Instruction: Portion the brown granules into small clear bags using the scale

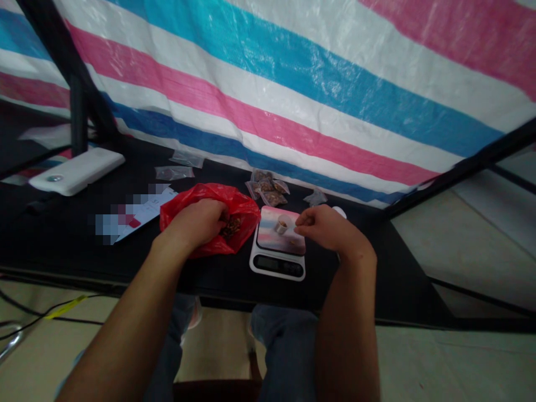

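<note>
One big striped sheet [268,95], in blue, pink and white, hangs beyond both sets of fingers, and one long black counter [138,262] runs beneath them. On it one red plastic bag [247,215] lies open around the left hand [205,220]; its fingers bend down inside, at a heap of small brown pieces [231,227], though I can't tell whether they grip any. One white scale [277,266] sits between the two hands, its dark display showing no figure I can read. Well left of the left fingers lies one white oblong device [77,170]; nearer them is one printed card [144,215], partly blocked out, with a short mark like "51" or "SI", too blurred to be sure. Beyond the scale, ahead of the fingers, are at least four small filled pouches [273,198]. I count three clear bags [173,172]: two past the red bag, one beyond the right fingers. The right hand [329,229] curls at the scale's right edge, fingertips drawn together, their hold unclear. Just left of them, on the pan, stands one little cup [281,226] with something brown in it.
</note>
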Tool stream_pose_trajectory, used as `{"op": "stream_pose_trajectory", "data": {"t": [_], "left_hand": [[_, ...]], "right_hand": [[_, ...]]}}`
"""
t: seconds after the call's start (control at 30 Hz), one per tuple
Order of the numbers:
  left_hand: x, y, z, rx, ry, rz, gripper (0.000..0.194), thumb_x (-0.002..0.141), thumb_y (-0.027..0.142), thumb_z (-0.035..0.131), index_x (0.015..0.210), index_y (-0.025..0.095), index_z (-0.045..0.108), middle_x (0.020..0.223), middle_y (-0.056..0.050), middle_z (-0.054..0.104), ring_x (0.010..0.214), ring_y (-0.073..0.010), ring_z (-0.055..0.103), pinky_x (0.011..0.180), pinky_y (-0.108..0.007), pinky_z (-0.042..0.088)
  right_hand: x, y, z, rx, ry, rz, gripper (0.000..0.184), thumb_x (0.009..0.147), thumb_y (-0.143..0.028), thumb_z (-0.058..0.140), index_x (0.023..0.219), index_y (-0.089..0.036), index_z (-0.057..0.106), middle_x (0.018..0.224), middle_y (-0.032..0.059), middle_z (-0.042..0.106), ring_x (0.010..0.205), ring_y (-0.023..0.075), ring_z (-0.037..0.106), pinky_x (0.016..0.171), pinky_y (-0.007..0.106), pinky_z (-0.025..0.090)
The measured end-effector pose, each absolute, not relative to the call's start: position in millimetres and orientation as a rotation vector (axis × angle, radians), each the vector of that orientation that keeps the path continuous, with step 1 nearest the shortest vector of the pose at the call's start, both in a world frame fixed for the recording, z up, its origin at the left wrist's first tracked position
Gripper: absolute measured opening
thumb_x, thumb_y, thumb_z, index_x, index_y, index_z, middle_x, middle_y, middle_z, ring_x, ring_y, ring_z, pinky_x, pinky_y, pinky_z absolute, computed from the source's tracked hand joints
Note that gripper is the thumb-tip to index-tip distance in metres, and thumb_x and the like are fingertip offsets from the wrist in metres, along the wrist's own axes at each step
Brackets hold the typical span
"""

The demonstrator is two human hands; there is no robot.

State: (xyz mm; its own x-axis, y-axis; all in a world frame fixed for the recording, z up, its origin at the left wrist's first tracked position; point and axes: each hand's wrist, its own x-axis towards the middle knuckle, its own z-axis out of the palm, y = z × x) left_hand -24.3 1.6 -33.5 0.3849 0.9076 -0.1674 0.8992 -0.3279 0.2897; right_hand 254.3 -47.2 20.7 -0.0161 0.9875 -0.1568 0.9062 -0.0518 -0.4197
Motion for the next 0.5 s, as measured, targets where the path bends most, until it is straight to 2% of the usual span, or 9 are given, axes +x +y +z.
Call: {"op": "stream_pose_trajectory", "data": {"t": [0.1, 0.2, 0.37, 0.5], "left_hand": [[-22, -1, -30, 2.315, 1.56, 0.013, 0.03, 0.093, 0.024, 0.062, 0.119, 0.021, 0.076, 0.126, -0.013, 0.08, 0.115, -0.0323, 0.075, 0.091, -0.037, 0.056], [-21, -1, -29, 2.291, 1.529, -0.008, 0.029, 0.092, 0.02, 0.061, 0.115, 0.021, 0.078, 0.123, -0.012, 0.081, 0.113, -0.0305, 0.076, 0.09, -0.035, 0.056], [-19, 1, -31, 2.302, 1.549, 0.047, 0.022, 0.092, 0.019, 0.06, 0.106, 0.02, 0.077, 0.117, -0.013, 0.082, 0.107, -0.0291, 0.077, 0.085, -0.033, 0.055], [-18, 2, -31, 2.32, 1.533, 0.095, 0.018, 0.092, 0.016, 0.059, 0.1, 0.021, 0.074, 0.114, -0.01, 0.082, 0.105, -0.0255, 0.077, 0.082, -0.029, 0.054]], "right_hand": [[258, -47, 14, -2.061, -2.079, 0.936, 0.018, 0.078, -0.011, 0.071, 0.062, -0.017, 0.077, 0.062, 0.0033, 0.075, 0.06, 0.0161, 0.066, 0.058, 0.025, 0.044], [258, -46, 10, -2.052, -2.09, 1.055, 0.022, 0.077, -0.01, 0.067, 0.059, -0.017, 0.076, 0.059, 0.0034, 0.073, 0.057, 0.0157, 0.064, 0.06, 0.026, 0.045], [259, -51, 17, -1.984, -2.072, 0.768, 0.019, 0.081, -0.013, 0.066, 0.068, -0.016, 0.079, 0.067, 0.0035, 0.075, 0.062, 0.0163, 0.066, 0.057, 0.026, 0.041], [255, -50, 22, -1.833, -2.002, 0.547, 0.015, 0.087, -0.017, 0.068, 0.085, -0.015, 0.083, 0.081, 0.0046, 0.08, 0.072, 0.0177, 0.069, 0.064, 0.026, 0.045]]}}
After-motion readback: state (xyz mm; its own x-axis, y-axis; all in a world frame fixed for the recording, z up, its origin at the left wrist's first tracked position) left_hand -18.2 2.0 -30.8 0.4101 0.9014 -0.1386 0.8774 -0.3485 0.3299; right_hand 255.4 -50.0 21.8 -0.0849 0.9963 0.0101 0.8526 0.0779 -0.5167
